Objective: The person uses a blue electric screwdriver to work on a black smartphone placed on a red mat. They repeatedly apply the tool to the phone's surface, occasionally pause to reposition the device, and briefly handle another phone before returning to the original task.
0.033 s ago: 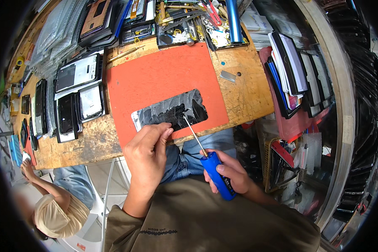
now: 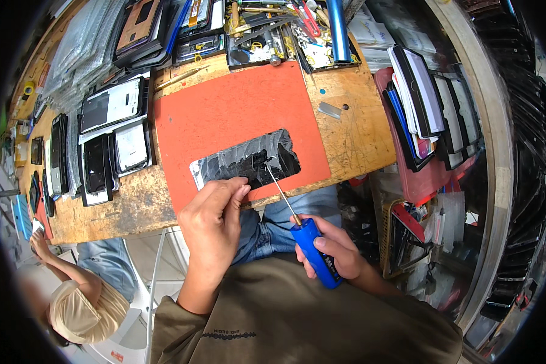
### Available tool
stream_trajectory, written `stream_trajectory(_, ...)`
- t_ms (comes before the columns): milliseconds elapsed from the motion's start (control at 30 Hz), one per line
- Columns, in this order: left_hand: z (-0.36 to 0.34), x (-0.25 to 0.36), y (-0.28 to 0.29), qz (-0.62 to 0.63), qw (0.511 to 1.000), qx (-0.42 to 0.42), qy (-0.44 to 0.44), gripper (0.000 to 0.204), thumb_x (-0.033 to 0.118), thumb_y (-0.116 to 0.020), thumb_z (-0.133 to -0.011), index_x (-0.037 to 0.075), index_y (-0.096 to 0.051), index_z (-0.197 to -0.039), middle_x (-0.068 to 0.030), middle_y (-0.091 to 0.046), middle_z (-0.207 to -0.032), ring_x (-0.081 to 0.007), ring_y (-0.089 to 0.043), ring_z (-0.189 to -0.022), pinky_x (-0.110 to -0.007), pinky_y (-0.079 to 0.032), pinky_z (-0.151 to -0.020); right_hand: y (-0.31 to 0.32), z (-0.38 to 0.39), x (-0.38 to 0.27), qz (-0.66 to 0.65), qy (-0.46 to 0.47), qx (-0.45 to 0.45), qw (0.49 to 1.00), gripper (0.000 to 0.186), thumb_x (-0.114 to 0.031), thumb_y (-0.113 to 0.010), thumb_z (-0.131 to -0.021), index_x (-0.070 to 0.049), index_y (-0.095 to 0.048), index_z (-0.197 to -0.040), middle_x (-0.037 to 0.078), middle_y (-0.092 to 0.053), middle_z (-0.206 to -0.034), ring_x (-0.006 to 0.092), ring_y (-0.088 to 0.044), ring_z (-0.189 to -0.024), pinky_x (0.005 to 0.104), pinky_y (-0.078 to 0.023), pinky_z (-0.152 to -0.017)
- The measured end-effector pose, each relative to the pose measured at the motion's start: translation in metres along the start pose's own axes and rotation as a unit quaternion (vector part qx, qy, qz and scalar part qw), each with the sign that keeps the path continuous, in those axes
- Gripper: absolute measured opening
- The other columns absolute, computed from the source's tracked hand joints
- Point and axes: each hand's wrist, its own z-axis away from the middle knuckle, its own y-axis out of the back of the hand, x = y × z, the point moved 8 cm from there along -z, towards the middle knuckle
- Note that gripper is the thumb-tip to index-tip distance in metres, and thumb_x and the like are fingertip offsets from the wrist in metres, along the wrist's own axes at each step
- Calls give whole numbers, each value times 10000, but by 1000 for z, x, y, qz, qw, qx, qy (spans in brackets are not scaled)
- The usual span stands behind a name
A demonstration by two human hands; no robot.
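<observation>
A dark, opened phone [image 2: 246, 161] lies flat on an orange mat [image 2: 236, 103] at the near edge of a wooden bench [image 2: 358, 142]. My left hand [image 2: 215, 212] presses its fingertips on the phone's near edge and holds it down. My right hand [image 2: 337, 249] grips a blue-handled screwdriver [image 2: 314, 250]. Its thin shaft slants up and to the left, and the tip touches the phone's upper middle part.
Several phones and screen panels [image 2: 109, 130] lie on the bench to the left of the mat. A tray of tools and small parts [image 2: 279, 33] stands behind the mat. Stacked phones and cases [image 2: 428, 91] fill a shelf on the right. Another person [image 2: 73, 300] sits at the lower left.
</observation>
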Motion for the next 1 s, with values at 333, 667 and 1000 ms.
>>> stream_trajectory(333,-3,-3,-2,5,1000,0,6,55,0,-788,-953,-15,-801,-1004,-116,-767,-826,-207,-755,-706,-323,-570,-645,6,-1,-10,27,35,47,998,691,-343,-530,-1093,39,-333,-1634,198,-674,-1042,208,-681,-706,310,-555,-656)
stream_trajectory(667,-2,-4,-2,11,1000,4,9,66,26,-811,-929,0,-799,-988,-118,-769,-846,-239,-752,-714,-338,-577,-646,5,1,-11,26,23,28,999,673,-298,-509,-1114,21,-283,-1661,171,-665,-1075,191,-682,-727,305,-553,-671)
stream_trajectory(1000,-1,-1,-1,2,1000,10,-1,59,3,-795,-945,-8,-805,-1002,-126,-769,-839,-225,-750,-724,-329,-565,-661,5,1,-10,12,45,19,999,671,-308,-505,-1121,14,-278,-1664,172,-660,-1080,191,-683,-746,311,-553,-681)
